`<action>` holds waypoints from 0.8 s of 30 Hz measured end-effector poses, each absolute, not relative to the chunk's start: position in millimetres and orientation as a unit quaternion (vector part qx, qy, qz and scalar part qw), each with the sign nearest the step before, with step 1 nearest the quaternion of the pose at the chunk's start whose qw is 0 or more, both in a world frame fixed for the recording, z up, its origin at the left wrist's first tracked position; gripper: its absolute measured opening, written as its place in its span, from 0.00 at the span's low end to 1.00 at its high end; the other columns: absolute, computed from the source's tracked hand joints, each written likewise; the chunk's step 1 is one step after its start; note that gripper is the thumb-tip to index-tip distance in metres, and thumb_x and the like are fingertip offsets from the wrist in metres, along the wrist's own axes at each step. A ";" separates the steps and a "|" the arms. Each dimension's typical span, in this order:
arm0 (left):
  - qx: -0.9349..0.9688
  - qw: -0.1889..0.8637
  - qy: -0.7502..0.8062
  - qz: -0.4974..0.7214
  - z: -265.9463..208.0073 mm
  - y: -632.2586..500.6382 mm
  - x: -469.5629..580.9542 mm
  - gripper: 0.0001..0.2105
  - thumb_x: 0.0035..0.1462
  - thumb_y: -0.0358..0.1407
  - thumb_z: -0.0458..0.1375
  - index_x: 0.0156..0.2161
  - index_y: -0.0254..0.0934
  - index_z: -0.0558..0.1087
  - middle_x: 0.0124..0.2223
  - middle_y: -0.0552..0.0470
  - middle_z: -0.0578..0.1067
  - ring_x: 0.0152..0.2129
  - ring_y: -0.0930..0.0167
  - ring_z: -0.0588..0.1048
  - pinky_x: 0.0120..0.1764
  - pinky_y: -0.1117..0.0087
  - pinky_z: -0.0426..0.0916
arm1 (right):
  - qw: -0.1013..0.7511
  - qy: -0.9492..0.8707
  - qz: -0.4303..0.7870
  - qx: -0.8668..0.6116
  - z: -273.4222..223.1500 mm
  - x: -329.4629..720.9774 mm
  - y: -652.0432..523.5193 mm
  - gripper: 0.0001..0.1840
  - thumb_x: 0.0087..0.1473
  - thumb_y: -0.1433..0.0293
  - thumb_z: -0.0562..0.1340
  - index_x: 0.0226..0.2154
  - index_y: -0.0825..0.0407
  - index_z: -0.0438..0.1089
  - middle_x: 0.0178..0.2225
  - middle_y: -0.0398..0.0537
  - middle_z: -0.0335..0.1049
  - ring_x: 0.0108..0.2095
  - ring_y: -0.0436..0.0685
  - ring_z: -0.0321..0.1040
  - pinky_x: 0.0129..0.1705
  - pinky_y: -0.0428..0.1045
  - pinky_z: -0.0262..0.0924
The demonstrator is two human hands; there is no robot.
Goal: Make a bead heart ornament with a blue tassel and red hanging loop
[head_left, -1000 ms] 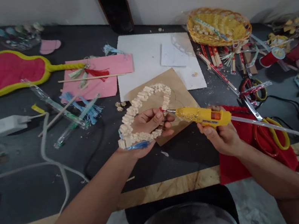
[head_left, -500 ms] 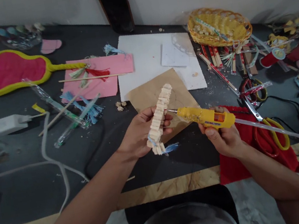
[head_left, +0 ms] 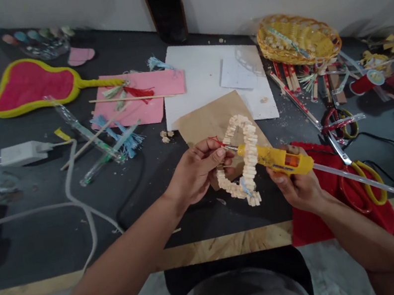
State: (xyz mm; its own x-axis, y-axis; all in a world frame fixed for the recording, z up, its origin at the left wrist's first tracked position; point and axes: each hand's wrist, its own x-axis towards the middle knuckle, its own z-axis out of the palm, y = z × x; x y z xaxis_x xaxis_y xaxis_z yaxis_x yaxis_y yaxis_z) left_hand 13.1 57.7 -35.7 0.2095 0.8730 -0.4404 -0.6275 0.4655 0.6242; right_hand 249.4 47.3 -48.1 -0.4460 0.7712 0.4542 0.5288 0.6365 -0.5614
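My left hand (head_left: 195,173) is closed on a ring made of small pale wooden pieces (head_left: 250,146), its thumb and fingers pinching the ring's left side. A short red thread (head_left: 215,139) shows at the fingertips. Light blue thread (head_left: 246,188) is tied near the ring's bottom end. My right hand (head_left: 297,186) grips a yellow glue gun (head_left: 282,157) with a clear glue stick (head_left: 361,180) at its back. The gun's metal nozzle passes behind the ring's near side and points at my left fingertips; whether it touches the ring I cannot tell.
Brown paper (head_left: 210,117) and a white board (head_left: 189,98) lie beyond my hands. At right are scissors (head_left: 373,188) on red cloth (head_left: 308,224), a thread spool (head_left: 363,83) and a wicker basket (head_left: 302,54). A pink-and-yellow fan-shaped piece (head_left: 39,86), tassels (head_left: 130,143) and a cable (head_left: 78,207) lie left.
My left hand has turned the wooden ring, so its opening now faces the camera and the red thread shows. The nozzle now reaches across it to my left fingertips. The view has shifted slightly.
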 end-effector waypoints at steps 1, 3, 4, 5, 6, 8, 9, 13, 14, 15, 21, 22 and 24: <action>0.159 0.761 0.388 0.494 -35.5 57.4 13.0 0.16 0.41 0.33 0.76 0.29 0.31 0.73 0.27 0.53 0.77 0.22 0.77 0.74 0.25 0.77 0.73 | 0.350 -0.833 0.172 -0.393 -48.6 249.6 47.0 0.13 0.67 0.60 0.54 0.39 0.50 0.69 0.38 0.54 0.70 0.42 0.61 0.68 0.42 0.59 0.67; 0.164 0.759 0.388 0.497 -35.6 56.8 12.8 0.16 0.41 0.34 0.75 0.29 0.32 0.72 0.27 0.54 0.77 0.23 0.75 0.75 0.26 0.76 0.74 | 0.345 -0.836 0.163 -0.393 -49.3 249.7 46.8 0.14 0.67 0.59 0.53 0.38 0.50 0.69 0.38 0.54 0.70 0.40 0.61 0.68 0.42 0.59 0.67; 0.167 0.757 0.389 0.498 -35.9 56.5 12.8 0.16 0.42 0.34 0.75 0.29 0.32 0.72 0.28 0.54 0.77 0.23 0.75 0.75 0.27 0.75 0.75 | 0.344 -0.840 0.156 -0.390 -49.4 249.6 46.9 0.15 0.67 0.59 0.53 0.38 0.50 0.69 0.37 0.54 0.69 0.40 0.61 0.68 0.41 0.58 0.67; 0.168 0.756 0.390 0.498 -36.2 56.2 12.8 0.16 0.42 0.34 0.75 0.30 0.33 0.71 0.28 0.54 0.77 0.23 0.75 0.75 0.27 0.74 0.75 | 0.343 -0.843 0.153 -0.385 -49.4 249.3 47.2 0.15 0.67 0.60 0.52 0.38 0.50 0.68 0.36 0.53 0.69 0.40 0.61 0.68 0.40 0.58 0.67; 0.169 0.755 0.392 0.499 -36.6 56.0 12.8 0.16 0.42 0.35 0.75 0.30 0.33 0.71 0.28 0.54 0.77 0.23 0.75 0.75 0.28 0.73 0.75 | 0.343 -0.845 0.152 -0.380 -49.3 248.9 47.6 0.14 0.67 0.60 0.52 0.38 0.50 0.68 0.35 0.53 0.68 0.41 0.61 0.68 0.40 0.57 0.68; 0.168 0.754 0.395 0.497 -37.5 55.9 12.8 0.17 0.42 0.35 0.75 0.30 0.33 0.71 0.27 0.55 0.76 0.24 0.74 0.75 0.28 0.73 0.75 | 0.346 -0.846 0.157 -0.373 -49.3 248.3 48.4 0.12 0.67 0.63 0.53 0.37 0.50 0.68 0.35 0.52 0.67 0.41 0.61 0.68 0.39 0.56 0.68; 0.167 0.755 0.395 0.496 -37.8 56.0 12.7 0.17 0.42 0.35 0.75 0.30 0.33 0.71 0.27 0.55 0.75 0.24 0.74 0.75 0.28 0.73 0.75 | 0.348 -0.846 0.160 -0.372 -49.4 248.0 48.7 0.11 0.67 0.63 0.54 0.37 0.50 0.67 0.36 0.52 0.67 0.40 0.61 0.68 0.38 0.56 0.68; 0.173 0.755 0.393 0.496 -38.6 56.5 12.1 0.16 0.43 0.35 0.75 0.30 0.32 0.72 0.27 0.55 0.75 0.24 0.74 0.75 0.27 0.74 0.74 | 0.356 -0.840 0.163 -0.375 -50.1 247.3 48.9 0.13 0.66 0.61 0.53 0.35 0.49 0.67 0.36 0.53 0.66 0.41 0.62 0.67 0.39 0.58 0.69; 0.176 0.753 0.394 0.496 -38.7 56.4 11.9 0.16 0.43 0.35 0.75 0.30 0.32 0.72 0.27 0.54 0.76 0.24 0.75 0.75 0.27 0.74 0.74 | 0.355 -0.839 0.166 -0.377 -50.2 247.1 48.8 0.14 0.66 0.60 0.53 0.34 0.49 0.67 0.36 0.53 0.66 0.41 0.63 0.68 0.39 0.58 0.69; 0.178 0.752 0.396 0.496 -38.8 56.3 11.8 0.16 0.43 0.35 0.75 0.30 0.32 0.72 0.28 0.54 0.76 0.24 0.75 0.75 0.27 0.75 0.73 | 0.354 -0.839 0.171 -0.378 -50.2 246.8 48.6 0.14 0.67 0.60 0.53 0.34 0.49 0.67 0.37 0.53 0.66 0.41 0.63 0.68 0.39 0.59 0.69; 0.173 0.752 0.400 0.494 -36.8 55.2 11.9 0.16 0.42 0.35 0.75 0.30 0.33 0.72 0.29 0.53 0.77 0.24 0.75 0.75 0.28 0.73 0.74 | 0.358 -0.830 0.186 -0.385 -50.5 246.6 48.0 0.14 0.67 0.59 0.53 0.34 0.49 0.66 0.37 0.53 0.66 0.39 0.61 0.69 0.38 0.56 0.69; 0.172 0.753 0.400 0.493 -36.1 55.2 12.0 0.16 0.42 0.35 0.75 0.30 0.33 0.72 0.29 0.53 0.77 0.24 0.75 0.75 0.29 0.73 0.74 | 0.357 -0.832 0.184 -0.383 -50.8 247.2 48.1 0.14 0.66 0.60 0.53 0.34 0.49 0.67 0.36 0.53 0.67 0.40 0.61 0.69 0.38 0.56 0.69; 0.169 0.757 0.399 0.488 -35.0 55.6 12.0 0.16 0.42 0.36 0.75 0.30 0.33 0.72 0.29 0.53 0.77 0.24 0.75 0.75 0.29 0.73 0.75 | 0.356 -0.838 0.173 -0.376 -51.4 248.3 48.4 0.13 0.67 0.60 0.54 0.35 0.49 0.68 0.35 0.52 0.67 0.41 0.61 0.68 0.39 0.57 0.69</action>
State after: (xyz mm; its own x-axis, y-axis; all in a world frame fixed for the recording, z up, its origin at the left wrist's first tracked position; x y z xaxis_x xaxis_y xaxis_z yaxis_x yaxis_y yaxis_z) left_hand 12.0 55.6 -35.0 0.2045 0.8748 -0.4393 -0.6041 0.4659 0.6466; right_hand 248.3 48.4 -51.4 -0.4636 0.7533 0.4665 0.5075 0.6574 -0.5571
